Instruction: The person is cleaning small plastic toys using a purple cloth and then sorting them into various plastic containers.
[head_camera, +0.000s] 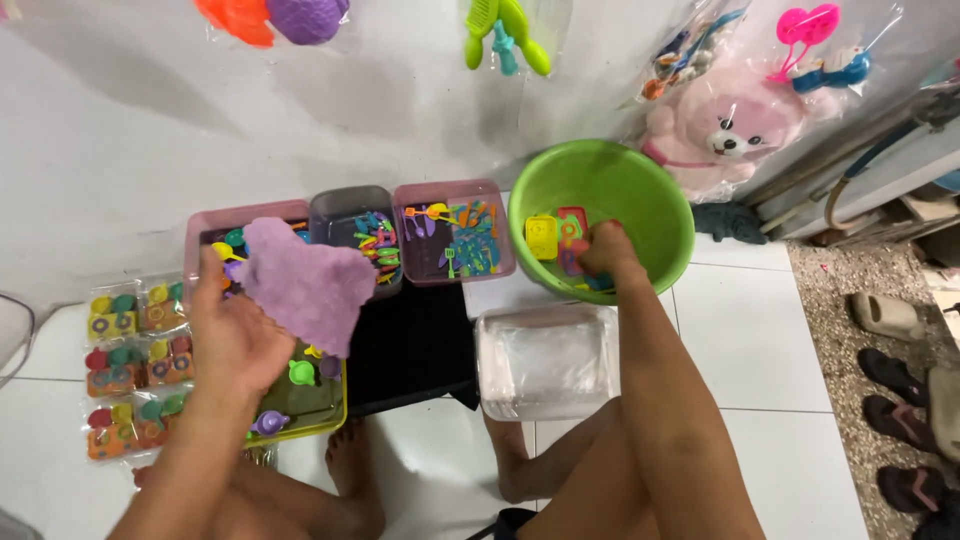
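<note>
From the head camera, the left hand (232, 335) is raised over the trays with its fingers closed on a purple cloth-like sheet (308, 278) — a soft, fuzzy-looking piece with a wavy edge, pinched at its left side so the rest spreads out and droops to the right. It looks light and limp; it would fold or slip rather than hold its shape, so a pinch near an edge or corner, as here, seems the sensible hold, and it is not likely to break.

The right hand (606, 250) reaches down into a green basin (660, 215) standing on the white tiled floor, among small plastic toy pieces — a yellow one (541, 236) and a red one (572, 222) lie just beside it. Whether its fingers have closed on a piece I cannot tell; the knuckles hide them. Those pieces look hard, light and smooth, easy to pick up by their rims.

Beyond the purple sheet stand three trays of small coloured toys — a pink tray (225, 222), a grey tray (350, 205) and another pink tray (455, 190). A clear plastic bag (545, 362) lies near the knees, and packed toy sets (130, 372) lie at the left.
</note>
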